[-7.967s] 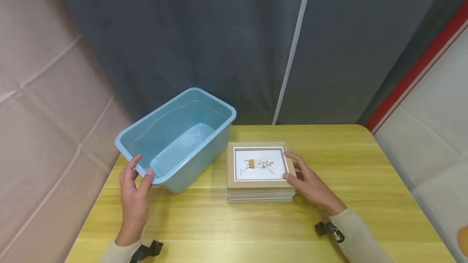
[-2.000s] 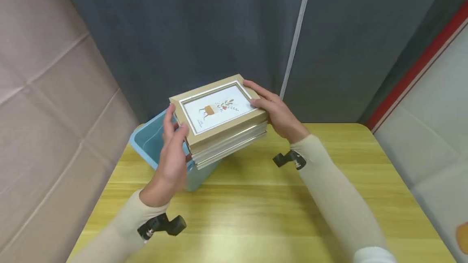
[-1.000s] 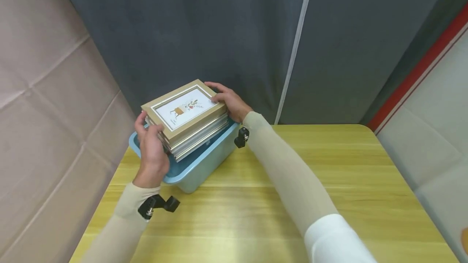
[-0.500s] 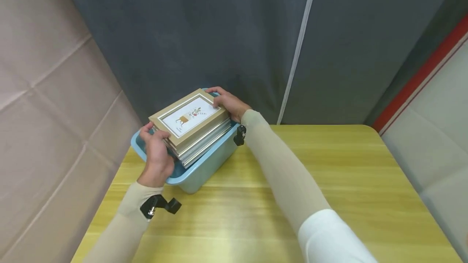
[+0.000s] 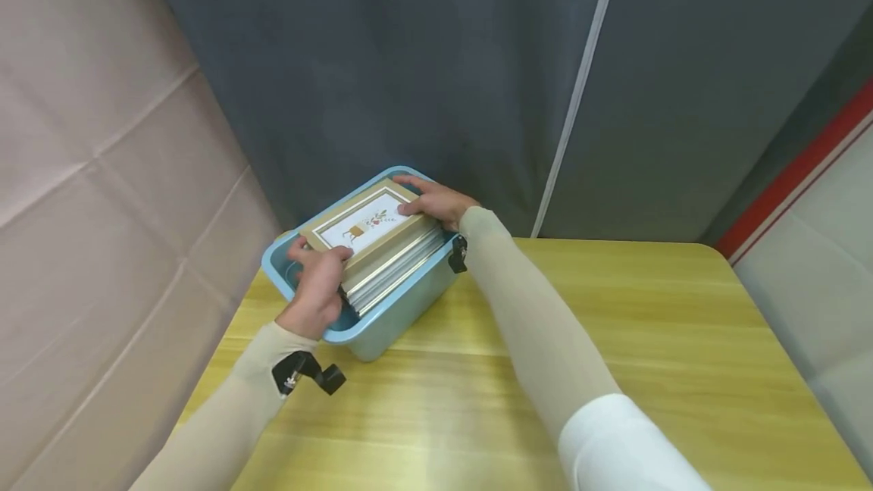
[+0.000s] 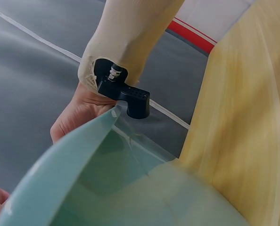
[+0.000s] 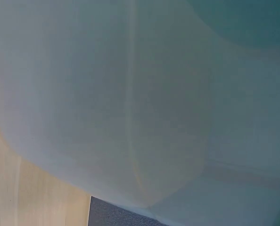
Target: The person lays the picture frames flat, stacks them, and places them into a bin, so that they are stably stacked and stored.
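Observation:
A stack of picture frames (image 5: 378,245) lies lowered inside the blue plastic bin (image 5: 402,317), its top slightly tilted. The uppermost frame is tan, with a white print of an animal and plants. My left hand (image 5: 317,283) grips the stack's near-left end, thumb on the top frame. At the far-right end, my right hand (image 5: 439,201) grips with its thumb on top; its lower fingers are partly hidden. In the left wrist view the right hand (image 6: 81,113) shows beyond the bin's rim (image 6: 60,160). A blurred close-up of the bin (image 7: 130,103) fills most of the right wrist view.
The bin stands on the left part of a yellow wood-grain table (image 5: 614,309). A dark grey curtain (image 5: 423,59) hangs behind it, close to the bin's far side. To the left is a pale panelled wall (image 5: 123,233). Black camera mounts (image 5: 307,373) stick out from the wrists.
Both hands have lifted the picture frames off the table, carried them left over the bin and lowered them into it. During the last half second the stack has sunk deeper.

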Motion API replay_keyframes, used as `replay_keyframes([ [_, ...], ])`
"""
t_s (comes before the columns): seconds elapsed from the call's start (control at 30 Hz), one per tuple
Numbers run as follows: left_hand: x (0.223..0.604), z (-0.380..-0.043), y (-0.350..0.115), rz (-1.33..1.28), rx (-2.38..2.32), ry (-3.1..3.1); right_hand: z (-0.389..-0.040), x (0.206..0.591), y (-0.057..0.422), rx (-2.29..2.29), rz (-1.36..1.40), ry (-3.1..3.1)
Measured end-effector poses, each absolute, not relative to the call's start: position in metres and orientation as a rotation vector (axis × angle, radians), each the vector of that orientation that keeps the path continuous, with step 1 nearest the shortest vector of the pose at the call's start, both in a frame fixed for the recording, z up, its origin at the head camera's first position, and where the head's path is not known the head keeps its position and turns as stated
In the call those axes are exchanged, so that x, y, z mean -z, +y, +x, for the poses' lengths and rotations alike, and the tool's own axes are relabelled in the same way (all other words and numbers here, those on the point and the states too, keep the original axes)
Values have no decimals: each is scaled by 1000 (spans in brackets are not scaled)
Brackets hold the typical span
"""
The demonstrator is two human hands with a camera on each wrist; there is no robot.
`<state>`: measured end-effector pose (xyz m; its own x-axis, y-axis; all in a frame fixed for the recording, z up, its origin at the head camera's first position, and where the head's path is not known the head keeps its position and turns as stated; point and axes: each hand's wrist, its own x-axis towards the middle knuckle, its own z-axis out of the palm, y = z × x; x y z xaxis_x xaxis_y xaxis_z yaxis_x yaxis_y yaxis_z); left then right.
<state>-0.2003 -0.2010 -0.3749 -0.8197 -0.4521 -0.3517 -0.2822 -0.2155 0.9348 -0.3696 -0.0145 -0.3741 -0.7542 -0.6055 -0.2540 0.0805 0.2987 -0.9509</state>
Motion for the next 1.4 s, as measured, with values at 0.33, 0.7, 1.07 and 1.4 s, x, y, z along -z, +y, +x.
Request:
replay_keyframes([
  [0.33, 382, -200, -201, 801, 2149, -2146, -352, 361, -11, 1401, -508, 1960],
  [0.7, 384, -205, -196, 723, 2268, -2094, -355, 365, -8, 1364, -534, 1996],
  [1.07, 378, -207, -191, 701, 2115, -2227, -362, 369, -3, 1353, -455, 2028],
  [1.4, 375, -201, -190, 650, 2008, -2223, -369, 370, 5, 1378, -605, 2144],
])
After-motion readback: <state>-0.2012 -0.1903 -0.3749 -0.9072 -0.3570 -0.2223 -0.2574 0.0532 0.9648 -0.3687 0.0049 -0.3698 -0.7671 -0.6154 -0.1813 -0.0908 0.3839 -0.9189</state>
